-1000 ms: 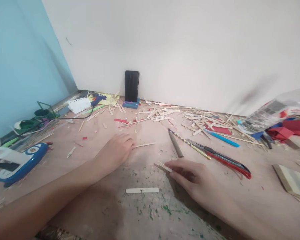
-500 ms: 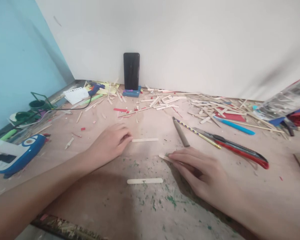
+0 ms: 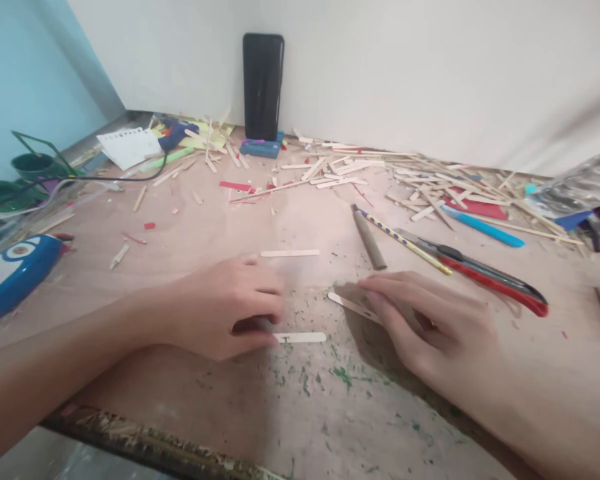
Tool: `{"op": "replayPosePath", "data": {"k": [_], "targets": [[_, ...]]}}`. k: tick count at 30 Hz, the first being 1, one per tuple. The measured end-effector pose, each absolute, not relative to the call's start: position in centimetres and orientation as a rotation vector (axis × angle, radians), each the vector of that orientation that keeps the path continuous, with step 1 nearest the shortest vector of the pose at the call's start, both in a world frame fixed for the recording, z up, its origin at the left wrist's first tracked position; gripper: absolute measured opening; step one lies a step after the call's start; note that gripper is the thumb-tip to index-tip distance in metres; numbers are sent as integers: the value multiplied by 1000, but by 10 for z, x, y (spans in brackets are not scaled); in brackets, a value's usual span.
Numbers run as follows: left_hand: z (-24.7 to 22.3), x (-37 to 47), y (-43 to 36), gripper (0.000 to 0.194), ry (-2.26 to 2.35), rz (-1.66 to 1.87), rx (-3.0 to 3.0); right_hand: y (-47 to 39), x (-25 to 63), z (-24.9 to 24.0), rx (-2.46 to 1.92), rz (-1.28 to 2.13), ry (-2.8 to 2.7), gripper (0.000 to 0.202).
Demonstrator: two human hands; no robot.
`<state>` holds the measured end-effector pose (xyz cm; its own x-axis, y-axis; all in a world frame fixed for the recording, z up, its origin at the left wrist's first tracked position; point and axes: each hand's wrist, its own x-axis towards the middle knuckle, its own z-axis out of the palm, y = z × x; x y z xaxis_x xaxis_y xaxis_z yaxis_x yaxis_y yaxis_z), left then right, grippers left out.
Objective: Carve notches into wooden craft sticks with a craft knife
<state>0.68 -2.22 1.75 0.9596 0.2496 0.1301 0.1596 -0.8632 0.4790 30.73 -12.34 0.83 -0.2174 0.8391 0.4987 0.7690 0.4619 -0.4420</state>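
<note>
My left hand [image 3: 225, 303] is low over the table, its thumb and fingertips closed at the left end of the near craft stick [image 3: 303, 337]; that end is hidden. A far craft stick [image 3: 290, 253] lies flat beyond the fingers, roughly parallel to it. To the right, a slanted craft stick [image 3: 347, 305] with a small dark mark rests on the table, partly covered by my right hand [image 3: 425, 317]. The right fingers are curved loosely above this stick, thumb and index tips close together, with no firm hold visible.
A brown tube [image 3: 369, 237], a patterned pencil [image 3: 405, 241] and a red-black cutter [image 3: 480, 270] lie beyond my right hand. Scattered sticks [image 3: 345, 170] line the wall below an upright phone [image 3: 263, 87]. At left is a blue-white tool [image 3: 23, 270]; green crumbs [image 3: 343, 375] dot the surface.
My left hand has come from the far stick back toward me to the near one. My right hand has shifted slightly right, exposing more of the slanted stick. The view has tilted down.
</note>
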Motion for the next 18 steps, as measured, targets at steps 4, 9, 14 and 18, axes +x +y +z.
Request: {"op": "replayPosePath", "data": {"k": [4, 9, 14, 18], "targets": [[12, 6, -21, 14, 294, 286, 2608, -107, 316, 10, -1399, 3, -2038, 18], [5, 8, -22, 23, 323, 386, 2688, -67, 328, 11, -1742, -136, -2076, 33], [2, 11, -24, 27, 347, 450, 2781, -37, 324, 15, -1777, 99, -1987, 27], [2, 10, -26, 28, 384, 468, 2796, -44, 305, 30, -1611, 351, -1743, 25]]}}
